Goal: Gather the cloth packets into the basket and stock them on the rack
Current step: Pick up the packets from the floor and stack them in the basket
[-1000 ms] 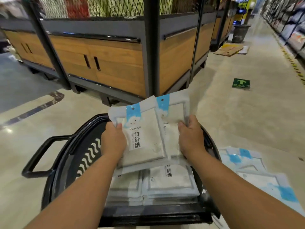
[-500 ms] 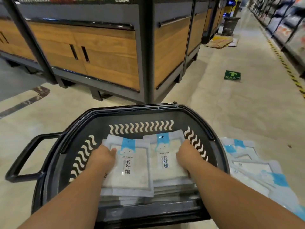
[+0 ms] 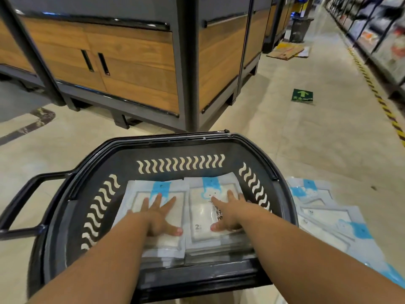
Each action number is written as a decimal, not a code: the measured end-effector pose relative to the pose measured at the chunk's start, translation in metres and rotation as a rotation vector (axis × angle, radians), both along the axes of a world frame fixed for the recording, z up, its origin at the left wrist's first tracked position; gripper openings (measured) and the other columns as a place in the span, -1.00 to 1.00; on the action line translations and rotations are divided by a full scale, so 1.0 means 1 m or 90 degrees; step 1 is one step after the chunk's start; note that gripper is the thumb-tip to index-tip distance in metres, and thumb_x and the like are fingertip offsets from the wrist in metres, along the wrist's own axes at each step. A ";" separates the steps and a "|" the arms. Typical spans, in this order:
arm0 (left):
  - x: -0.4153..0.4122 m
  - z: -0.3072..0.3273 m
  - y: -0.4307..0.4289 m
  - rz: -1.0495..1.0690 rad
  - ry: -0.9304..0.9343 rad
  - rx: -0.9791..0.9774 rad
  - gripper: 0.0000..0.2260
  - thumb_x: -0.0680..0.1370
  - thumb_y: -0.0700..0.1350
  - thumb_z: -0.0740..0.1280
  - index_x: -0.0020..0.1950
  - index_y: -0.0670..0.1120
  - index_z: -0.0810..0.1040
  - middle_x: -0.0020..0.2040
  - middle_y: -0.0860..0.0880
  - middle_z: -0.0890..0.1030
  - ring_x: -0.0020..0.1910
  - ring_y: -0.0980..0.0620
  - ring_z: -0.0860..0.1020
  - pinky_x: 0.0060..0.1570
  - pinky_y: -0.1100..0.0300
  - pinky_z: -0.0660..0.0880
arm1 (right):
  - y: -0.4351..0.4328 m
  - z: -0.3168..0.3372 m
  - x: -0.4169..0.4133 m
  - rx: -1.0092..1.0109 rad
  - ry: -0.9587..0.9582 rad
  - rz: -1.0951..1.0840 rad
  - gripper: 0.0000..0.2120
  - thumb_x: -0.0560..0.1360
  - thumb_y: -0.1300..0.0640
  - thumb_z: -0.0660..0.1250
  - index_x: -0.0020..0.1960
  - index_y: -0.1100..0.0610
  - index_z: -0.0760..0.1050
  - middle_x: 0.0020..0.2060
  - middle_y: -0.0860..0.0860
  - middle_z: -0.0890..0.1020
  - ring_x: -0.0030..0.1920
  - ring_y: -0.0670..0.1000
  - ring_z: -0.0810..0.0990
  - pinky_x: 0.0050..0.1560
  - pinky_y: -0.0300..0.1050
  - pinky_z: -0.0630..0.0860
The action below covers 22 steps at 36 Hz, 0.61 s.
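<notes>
A black plastic basket (image 3: 182,148) stands on the floor in front of me, with two side-by-side stacks of white cloth packets with blue tabs inside. My left hand (image 3: 158,216) lies flat with fingers spread on the left stack (image 3: 140,194). My right hand (image 3: 230,213) lies flat, fingers spread, on the right stack (image 3: 201,213). Neither hand grips anything. More packets (image 3: 324,216) lie loose on the floor to the right of the basket.
A wood-panelled display unit with a black metal frame (image 3: 188,69) stands just beyond the basket. The basket's handle (image 3: 19,200) sticks out to the left. An aisle runs off at the right with a green floor sign (image 3: 302,95), flattened cardboard (image 3: 287,51) and shelving (image 3: 381,34).
The two packets I held up were lowered into the basket and laid on the stacks. My hands let go and now rest flat on top with fingers spread.
</notes>
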<state>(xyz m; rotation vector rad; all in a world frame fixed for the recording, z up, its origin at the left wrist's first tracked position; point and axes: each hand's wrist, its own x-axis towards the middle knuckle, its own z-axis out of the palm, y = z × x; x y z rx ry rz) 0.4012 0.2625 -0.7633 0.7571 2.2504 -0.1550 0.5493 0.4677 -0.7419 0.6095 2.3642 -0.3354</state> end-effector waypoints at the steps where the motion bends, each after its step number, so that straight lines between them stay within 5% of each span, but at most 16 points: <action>1: -0.002 0.000 -0.004 -0.003 0.001 0.000 -0.02 0.38 0.50 0.29 0.51 0.36 -0.36 0.56 0.08 -0.43 0.55 -0.16 -0.38 0.45 -0.41 -0.25 | 0.000 -0.001 0.000 0.003 -0.012 0.007 -0.06 0.50 -0.38 0.30 0.59 -0.26 -0.28 0.60 0.09 -0.34 0.58 0.32 -0.30 0.52 0.38 -0.09; 17: -0.005 -0.005 -0.013 -0.041 0.070 -0.040 -0.13 0.44 0.53 0.07 0.48 0.32 -0.45 0.56 0.03 -0.45 0.56 -0.18 -0.36 0.47 -0.39 -0.20 | 0.002 -0.010 0.004 -0.006 -0.064 0.039 -0.12 0.53 -0.43 0.16 0.56 -0.28 -0.39 0.57 0.05 -0.41 0.58 0.30 -0.31 0.53 0.38 -0.07; 19: -0.004 -0.002 -0.006 -0.029 0.064 -0.048 -0.12 0.44 0.51 0.13 0.52 0.31 -0.39 0.58 0.02 -0.40 0.57 -0.20 -0.31 0.48 -0.39 -0.16 | 0.003 -0.005 0.002 0.001 -0.032 0.027 -0.14 0.52 -0.41 0.21 0.60 -0.27 -0.26 0.62 0.07 -0.25 0.61 0.29 -0.15 0.53 0.36 0.04; 22: -0.004 0.017 0.014 0.013 0.063 -0.013 -0.21 0.53 0.34 0.27 0.62 0.17 -0.05 0.64 -0.07 -0.02 0.59 -0.23 0.06 0.51 -0.21 0.11 | 0.006 0.014 -0.004 0.069 0.167 -0.022 -0.44 0.61 -0.13 0.24 0.57 -0.14 0.21 0.50 0.10 0.36 0.44 0.18 0.37 0.35 0.11 0.40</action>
